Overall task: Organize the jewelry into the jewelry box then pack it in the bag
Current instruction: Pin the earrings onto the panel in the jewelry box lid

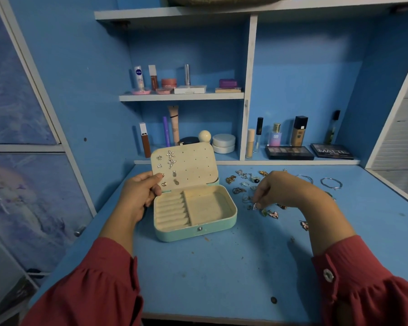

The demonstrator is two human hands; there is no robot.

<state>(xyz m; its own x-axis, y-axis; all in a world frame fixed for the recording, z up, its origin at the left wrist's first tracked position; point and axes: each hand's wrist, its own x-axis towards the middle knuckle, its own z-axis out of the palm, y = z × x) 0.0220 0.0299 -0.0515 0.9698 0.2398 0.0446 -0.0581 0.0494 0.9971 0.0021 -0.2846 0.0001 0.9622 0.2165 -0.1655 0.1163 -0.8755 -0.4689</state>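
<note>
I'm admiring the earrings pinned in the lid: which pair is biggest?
The silver starfish pair, stacked one above the other on the lid of the jewelry box. The hearts and pineapples around them are plainly smaller.

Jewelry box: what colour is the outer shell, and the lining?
Mint green shell on the jewelry box, cream lining; clearest in the head view.

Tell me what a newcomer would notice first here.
Probably the open mint jewelry box at the centre of the blue desk, its lid studded with starfish, heart and pineapple earrings. The left hand holds the box's left edge, while the right hand pinches a small piece from the loose jewelry scattered to the box's right. Behind, shelves hold cosmetics.
</note>
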